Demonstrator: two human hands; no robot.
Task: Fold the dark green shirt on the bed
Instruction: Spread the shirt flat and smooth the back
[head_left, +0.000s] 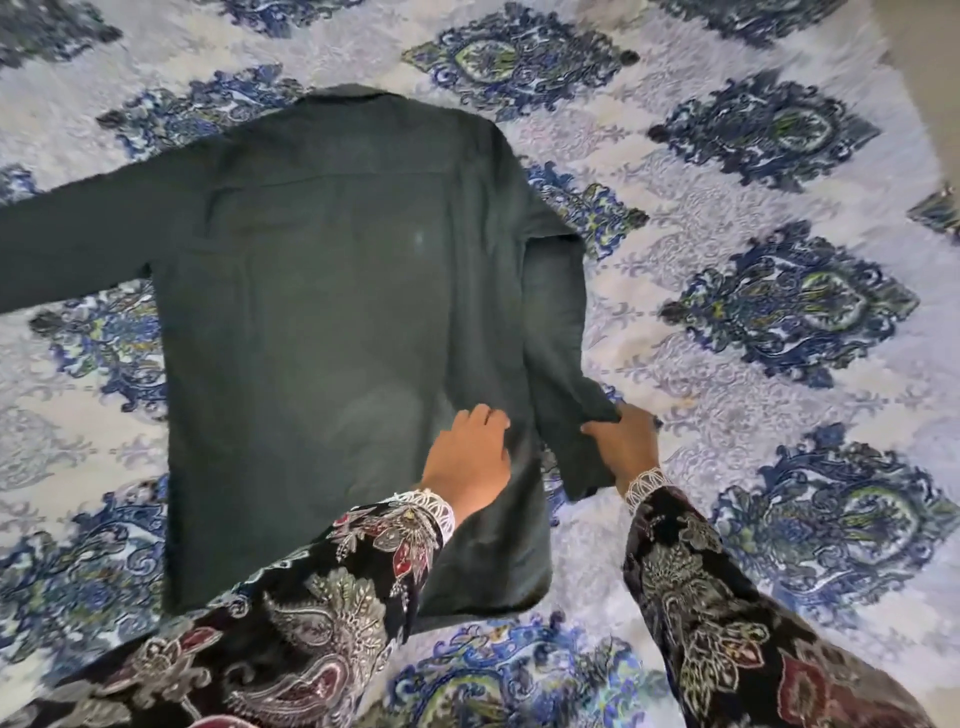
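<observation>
Right hand (626, 441) pinching shirt (322, 291) cuff, left hand (467, 457) flat

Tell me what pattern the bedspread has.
The bedspread is white with blue ornate damask medallions, seen in the head view.

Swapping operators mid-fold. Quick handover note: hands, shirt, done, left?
Left hand: open, palm resting flat on the lower right part of the dark green shirt, holding it down.
Right hand: pinching the cuff end of the right sleeve.
Shirt: lies back up on the patterned bedspread, collar at the far end, hem nearest the person.
Done: right sleeve brought down along the shirt's right edge.
Left: left sleeve lies spread out to the side, unfolded; the sides and the bottom-to-top fold of the body are not yet done.
</observation>
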